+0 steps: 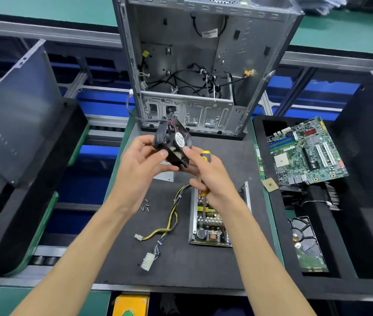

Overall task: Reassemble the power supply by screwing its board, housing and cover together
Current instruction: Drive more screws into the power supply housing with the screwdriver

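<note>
Head camera view, looking down at two bare forearms reaching over a dark counter (pixel 226 156). Both hands meet in the middle of the frame around a square black cooling fan (pixel 173 143), held tilted above the counter. The left hand (pixel 142 165) has its fingers curled round the fan's left and lower edges, thumb pressed against the frame. The right hand (pixel 208 176) pinches the fan's lower right corner with thumb and forefinger, while its remaining fingers curl round a yellow-handled screwdriver (pixel 204 179) whose shaft points down toward the person.

Directly below the right hand, lying flat on the counter, is the power supply board (pixel 208 229), with coils and capacitors facing up. A bundle of yellow and black cables (pixel 169 221) runs from its upper left corner out to white connectors nearer the person. A few small screws (pixel 145 205) lie loose on the counter just beside the left wrist. A thin metal strip (pixel 247 197) lies to the right of the board.

Behind the hands stands an open grey computer case (pixel 203 65) with loose wiring inside. To the right, a foam tray holds a green motherboard (pixel 306 151) and a hard drive (pixel 306 245).
</note>
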`<action>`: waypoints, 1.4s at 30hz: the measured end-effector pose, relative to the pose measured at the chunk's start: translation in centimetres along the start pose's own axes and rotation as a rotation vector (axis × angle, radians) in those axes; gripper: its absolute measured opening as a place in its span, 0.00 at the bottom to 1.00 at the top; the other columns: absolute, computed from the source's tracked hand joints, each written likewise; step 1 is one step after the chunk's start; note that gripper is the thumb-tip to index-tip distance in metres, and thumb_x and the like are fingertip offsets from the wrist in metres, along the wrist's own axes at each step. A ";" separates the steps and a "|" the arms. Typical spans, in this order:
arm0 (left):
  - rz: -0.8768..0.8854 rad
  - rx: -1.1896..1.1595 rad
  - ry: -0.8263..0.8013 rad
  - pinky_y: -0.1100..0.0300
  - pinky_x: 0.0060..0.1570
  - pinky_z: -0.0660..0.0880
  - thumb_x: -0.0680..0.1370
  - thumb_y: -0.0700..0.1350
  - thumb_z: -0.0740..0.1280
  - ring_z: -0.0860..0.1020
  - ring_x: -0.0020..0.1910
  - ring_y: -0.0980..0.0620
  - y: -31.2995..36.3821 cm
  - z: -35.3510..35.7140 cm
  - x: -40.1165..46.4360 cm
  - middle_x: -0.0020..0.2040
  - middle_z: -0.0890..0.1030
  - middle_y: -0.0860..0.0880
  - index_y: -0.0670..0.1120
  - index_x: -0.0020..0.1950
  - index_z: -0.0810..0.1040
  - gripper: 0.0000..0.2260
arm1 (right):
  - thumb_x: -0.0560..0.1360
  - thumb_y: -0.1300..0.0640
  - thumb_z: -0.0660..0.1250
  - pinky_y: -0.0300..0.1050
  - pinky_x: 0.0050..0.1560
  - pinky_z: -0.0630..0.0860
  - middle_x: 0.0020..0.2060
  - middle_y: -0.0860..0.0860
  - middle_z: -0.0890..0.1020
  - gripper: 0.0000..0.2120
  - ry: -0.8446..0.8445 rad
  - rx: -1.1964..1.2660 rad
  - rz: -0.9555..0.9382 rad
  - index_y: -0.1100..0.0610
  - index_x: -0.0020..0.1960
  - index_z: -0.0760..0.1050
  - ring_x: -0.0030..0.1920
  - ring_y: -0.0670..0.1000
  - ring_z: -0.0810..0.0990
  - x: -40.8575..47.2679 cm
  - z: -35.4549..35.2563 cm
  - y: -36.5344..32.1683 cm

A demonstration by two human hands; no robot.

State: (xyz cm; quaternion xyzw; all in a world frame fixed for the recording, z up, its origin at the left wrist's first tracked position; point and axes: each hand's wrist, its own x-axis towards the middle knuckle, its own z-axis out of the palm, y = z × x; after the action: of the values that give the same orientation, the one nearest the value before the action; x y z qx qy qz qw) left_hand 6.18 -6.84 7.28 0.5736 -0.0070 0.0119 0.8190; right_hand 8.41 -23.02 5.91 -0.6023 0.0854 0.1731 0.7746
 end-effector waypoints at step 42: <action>0.200 0.893 -0.411 0.64 0.61 0.73 0.63 0.66 0.76 0.76 0.61 0.63 -2.9 6.6 -1.6 0.60 0.75 0.64 0.55 0.70 0.63 0.41 | 0.79 0.51 0.71 0.34 0.15 0.55 0.34 0.59 0.85 0.12 0.220 0.005 0.144 0.59 0.45 0.76 0.27 0.49 0.82 -7.2 -9.6 1.9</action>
State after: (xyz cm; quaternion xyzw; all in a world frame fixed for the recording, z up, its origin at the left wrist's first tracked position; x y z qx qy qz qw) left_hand 4.72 -14.06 6.81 0.8551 -0.2173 -0.0211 0.4702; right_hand 1.81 -33.07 4.16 -0.6082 0.2133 0.1610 0.7475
